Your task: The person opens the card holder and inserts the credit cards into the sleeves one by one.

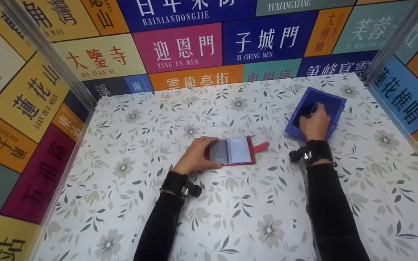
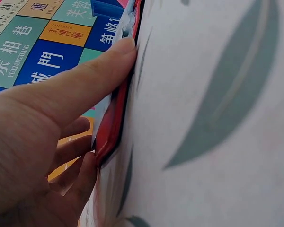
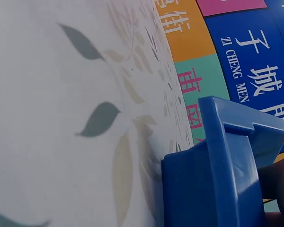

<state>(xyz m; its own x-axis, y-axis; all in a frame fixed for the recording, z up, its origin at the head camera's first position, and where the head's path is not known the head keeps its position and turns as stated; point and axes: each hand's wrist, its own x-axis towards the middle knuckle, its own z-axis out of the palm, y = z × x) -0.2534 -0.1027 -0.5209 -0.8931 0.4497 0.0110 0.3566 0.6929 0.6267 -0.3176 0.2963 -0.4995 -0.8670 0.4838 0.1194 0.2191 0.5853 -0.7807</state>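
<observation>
An open red card holder [image 1: 251,152] lies on the patterned table with its clear sleeves [image 1: 238,149] showing and its strap [image 1: 261,146] pointing right. My left hand [image 1: 197,154] grips its left end, thumb on the near edge and fingers on the far side. In the left wrist view, the thumb and fingertips touch the red cover [image 2: 114,120] close over the tabletop. My right hand [image 1: 315,123] reaches into a blue plastic bin [image 1: 334,103] with the fingers bent. I cannot tell whether those fingers pinch something inside. In the right wrist view, the bin wall [image 3: 189,189] hides most of the hand.
A white table with a leaf and flower print [image 1: 259,203] lies under everything. Colourful panels with lettering [image 1: 183,47] rise behind it and along both sides. The bin stands near the back right corner.
</observation>
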